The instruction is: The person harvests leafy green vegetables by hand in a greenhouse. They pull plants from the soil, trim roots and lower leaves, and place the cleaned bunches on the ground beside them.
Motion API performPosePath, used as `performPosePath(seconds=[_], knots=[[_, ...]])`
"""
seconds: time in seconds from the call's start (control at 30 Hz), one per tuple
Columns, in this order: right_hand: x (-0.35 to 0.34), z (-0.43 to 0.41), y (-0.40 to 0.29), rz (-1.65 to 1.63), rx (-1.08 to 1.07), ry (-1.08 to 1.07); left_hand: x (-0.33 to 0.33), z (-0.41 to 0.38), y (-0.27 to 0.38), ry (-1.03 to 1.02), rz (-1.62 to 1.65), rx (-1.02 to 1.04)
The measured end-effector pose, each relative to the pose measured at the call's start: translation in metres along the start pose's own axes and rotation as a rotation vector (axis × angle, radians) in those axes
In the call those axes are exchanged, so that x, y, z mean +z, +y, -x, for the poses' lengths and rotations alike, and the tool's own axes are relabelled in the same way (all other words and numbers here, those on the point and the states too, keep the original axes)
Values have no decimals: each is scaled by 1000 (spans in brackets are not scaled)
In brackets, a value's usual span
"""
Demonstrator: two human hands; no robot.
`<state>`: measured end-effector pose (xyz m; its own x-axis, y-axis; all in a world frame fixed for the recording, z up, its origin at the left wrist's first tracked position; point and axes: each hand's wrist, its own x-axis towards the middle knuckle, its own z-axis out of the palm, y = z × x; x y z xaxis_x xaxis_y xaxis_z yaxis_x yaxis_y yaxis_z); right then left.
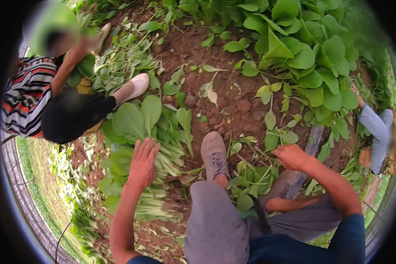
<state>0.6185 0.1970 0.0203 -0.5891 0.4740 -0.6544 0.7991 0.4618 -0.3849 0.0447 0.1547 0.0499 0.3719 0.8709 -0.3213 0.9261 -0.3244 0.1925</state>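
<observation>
My left hand (pixel 143 164) lies flat, fingers extended, on a pile of picked leafy greens (pixel 165 158) whose pale stems point right. My right hand (pixel 291 157) is low over the soil by my right shoe, its fingers curled beside a small green leaf (pixel 271 141); whether it pinches that leaf or a stem cannot be told. Loose leaves and thin stems (pixel 255 176) lie between my two shoes. Just beyond my right hand stand broad-leaved green plants (pixel 303 56), rooted in the reddish soil (pixel 224 102).
At the left a person in a striped top (pixel 29 95) crouches among discarded leaves (pixel 128 52), one pale shoe near the pile. Another person in light blue clothing (pixel 376 132) is at the far right. A grey strip (pixel 313 142) lies beside my right shoe.
</observation>
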Motion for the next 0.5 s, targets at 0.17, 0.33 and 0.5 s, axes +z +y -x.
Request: performPosePath(seconds=[0.17,0.33,0.5], knots=[[-69,-111,-2,218,-157,240,24,-4,54,-59,69,154],[-160,-217,30,1027,-147,303,77,1,81,-97,179,280],[-194,-271,74,1540,101,-84,85,-24,103,19,423,208]])
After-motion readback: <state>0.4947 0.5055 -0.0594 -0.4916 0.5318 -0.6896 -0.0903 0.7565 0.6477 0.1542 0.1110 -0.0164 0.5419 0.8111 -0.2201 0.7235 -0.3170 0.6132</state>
